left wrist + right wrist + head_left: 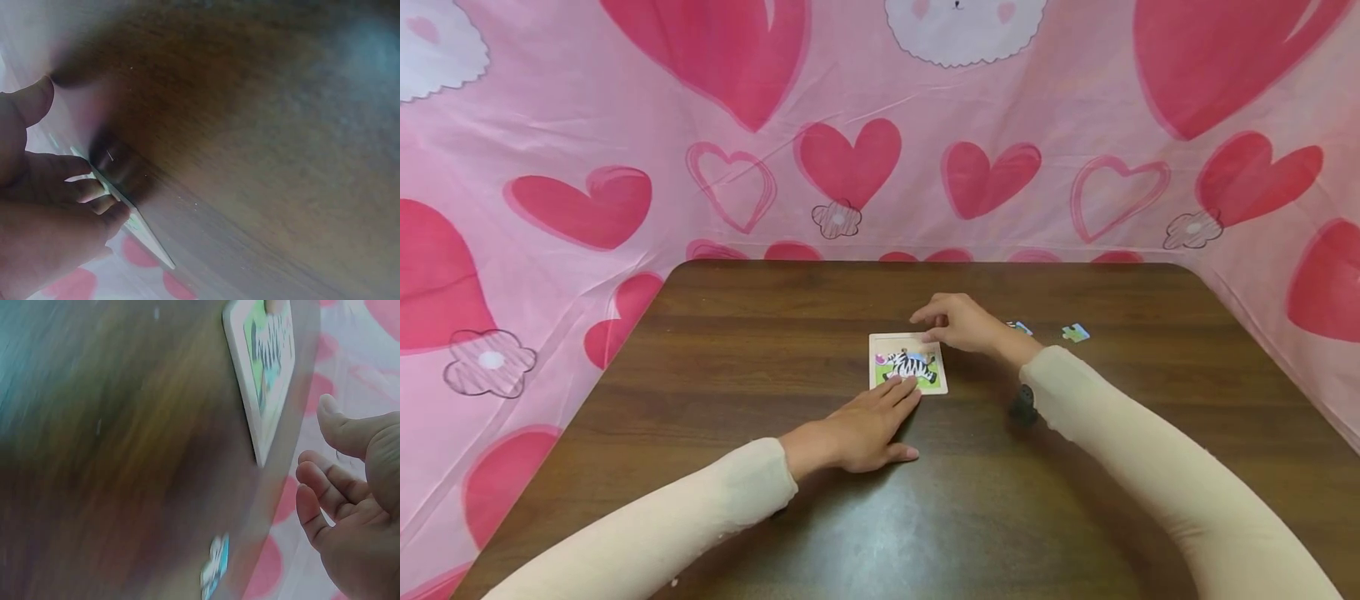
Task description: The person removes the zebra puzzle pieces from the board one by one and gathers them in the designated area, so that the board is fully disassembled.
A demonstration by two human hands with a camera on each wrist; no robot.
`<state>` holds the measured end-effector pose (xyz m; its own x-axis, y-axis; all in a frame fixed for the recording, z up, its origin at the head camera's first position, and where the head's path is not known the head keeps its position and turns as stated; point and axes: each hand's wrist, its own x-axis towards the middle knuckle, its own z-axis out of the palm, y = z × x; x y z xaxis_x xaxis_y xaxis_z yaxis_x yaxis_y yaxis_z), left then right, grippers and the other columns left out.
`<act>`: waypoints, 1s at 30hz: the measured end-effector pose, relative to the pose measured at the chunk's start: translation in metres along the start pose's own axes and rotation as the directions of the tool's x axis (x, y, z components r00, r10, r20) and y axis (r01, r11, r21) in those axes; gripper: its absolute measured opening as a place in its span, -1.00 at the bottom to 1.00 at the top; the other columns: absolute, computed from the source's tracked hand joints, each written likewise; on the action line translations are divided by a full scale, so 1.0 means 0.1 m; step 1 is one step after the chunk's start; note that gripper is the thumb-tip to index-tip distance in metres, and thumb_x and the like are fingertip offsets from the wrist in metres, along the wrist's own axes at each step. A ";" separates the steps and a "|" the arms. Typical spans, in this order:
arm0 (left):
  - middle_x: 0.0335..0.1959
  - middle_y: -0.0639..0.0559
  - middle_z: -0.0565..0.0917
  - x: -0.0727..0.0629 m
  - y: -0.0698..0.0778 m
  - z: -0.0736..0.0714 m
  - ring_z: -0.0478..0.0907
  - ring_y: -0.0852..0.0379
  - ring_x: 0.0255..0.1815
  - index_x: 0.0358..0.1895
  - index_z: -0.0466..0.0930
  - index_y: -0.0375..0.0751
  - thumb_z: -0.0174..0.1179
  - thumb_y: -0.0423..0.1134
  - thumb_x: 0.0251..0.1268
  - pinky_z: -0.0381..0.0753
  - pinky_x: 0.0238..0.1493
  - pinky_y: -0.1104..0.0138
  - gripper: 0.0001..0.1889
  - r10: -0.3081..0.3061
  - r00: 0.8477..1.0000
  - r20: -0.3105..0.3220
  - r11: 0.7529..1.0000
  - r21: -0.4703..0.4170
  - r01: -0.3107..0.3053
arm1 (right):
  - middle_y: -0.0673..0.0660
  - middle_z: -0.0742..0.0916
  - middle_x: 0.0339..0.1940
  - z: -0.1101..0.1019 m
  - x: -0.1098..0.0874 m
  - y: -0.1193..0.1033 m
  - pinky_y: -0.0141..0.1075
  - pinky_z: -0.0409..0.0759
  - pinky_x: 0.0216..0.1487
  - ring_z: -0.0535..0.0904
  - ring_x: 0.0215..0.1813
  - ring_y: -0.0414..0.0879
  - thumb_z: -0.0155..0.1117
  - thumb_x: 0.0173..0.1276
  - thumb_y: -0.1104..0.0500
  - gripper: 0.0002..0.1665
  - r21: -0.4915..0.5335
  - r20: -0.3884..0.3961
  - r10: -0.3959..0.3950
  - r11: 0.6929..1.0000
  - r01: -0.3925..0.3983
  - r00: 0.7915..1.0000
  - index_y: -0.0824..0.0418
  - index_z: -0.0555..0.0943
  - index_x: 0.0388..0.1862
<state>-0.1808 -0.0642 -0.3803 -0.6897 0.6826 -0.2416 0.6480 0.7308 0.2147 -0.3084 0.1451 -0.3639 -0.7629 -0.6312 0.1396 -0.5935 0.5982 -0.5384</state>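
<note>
A small square wooden jigsaw board with a zebra picture lies on the table. My left hand rests its straight fingertips on the board's near edge, thumb spread out on the tabletop side. Over the far right corner of the board hovers my right hand. Its fingers are loosely bent, and the right wrist view shows thumb and fingers apart with nothing between them. A loose puzzle piece lies partly hidden behind the right wrist. Farther right is another puzzle piece.
The brown wooden table has rounded far corners. Behind and beside it hangs a pink cloth printed with hearts. A dark round object shows beneath the right sleeve cuff.
</note>
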 end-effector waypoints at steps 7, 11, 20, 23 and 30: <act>0.57 -0.07 -0.11 -0.01 -0.01 0.00 -0.21 -0.06 0.56 0.54 -0.04 -0.20 0.00 0.20 0.39 -0.06 0.49 0.11 -0.17 0.007 1.000 -0.004 1.000 0.008 -0.007 | 0.09 0.63 -0.30 0.18 0.08 -0.12 -0.26 0.55 -0.22 0.53 -0.28 -0.09 0.39 0.23 0.27 -0.67 0.010 0.055 -0.026 1.000 0.025 0.998 0.24 0.70 0.00; 0.57 -0.07 -0.11 0.00 -0.01 0.00 -0.21 -0.05 0.56 0.53 -0.04 -0.20 0.00 0.20 0.39 -0.05 0.49 0.10 -0.17 0.010 1.000 -0.009 1.000 0.015 -0.010 | 0.08 0.62 -0.32 0.26 0.13 -0.15 -0.29 0.54 -0.25 0.51 -0.31 -0.12 0.41 0.22 0.26 -0.68 -0.014 0.065 -0.065 0.998 0.066 0.996 0.24 0.71 -0.02; 0.57 -0.08 -0.08 0.02 -0.01 0.01 -0.19 -0.05 0.56 0.53 -0.02 -0.22 -0.01 0.21 0.39 -0.05 0.49 0.13 -0.17 0.021 1.000 -0.015 0.998 0.053 -0.020 | 0.11 0.60 -0.31 0.37 0.20 -0.27 -0.27 0.54 -0.18 0.51 -0.25 -0.08 0.42 0.20 0.28 -0.69 -0.007 0.101 -0.124 0.992 0.125 0.987 0.26 0.71 -0.05; 0.56 -0.10 -0.05 0.02 -0.02 0.02 -0.19 -0.05 0.56 0.53 -0.02 -0.23 -0.01 0.21 0.39 -0.06 0.49 0.14 -0.17 0.025 1.000 -0.016 0.998 0.062 -0.024 | 0.11 0.60 -0.30 0.40 0.20 -0.28 -0.29 0.51 -0.20 0.48 -0.26 -0.07 0.42 0.20 0.28 -0.72 -0.030 0.113 -0.131 0.990 0.135 0.985 0.25 0.72 -0.07; 0.56 -0.11 -0.03 0.01 -0.03 0.02 -0.19 -0.06 0.56 0.53 -0.02 -0.24 -0.02 0.22 0.39 -0.06 0.49 0.14 -0.16 0.025 1.000 -0.013 0.998 0.064 -0.024 | 0.11 0.60 -0.29 0.46 0.21 -0.28 -0.33 0.50 -0.22 0.47 -0.25 -0.08 0.39 0.22 0.28 -0.76 -0.061 0.118 -0.127 0.989 0.135 0.985 0.24 0.74 -0.10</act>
<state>-0.1831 -0.0655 -0.3834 -0.6773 0.7007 -0.2242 0.6838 0.7120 0.1597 -0.2957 0.0922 -0.3843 -0.6456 -0.7560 0.1082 -0.7057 0.5364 -0.4630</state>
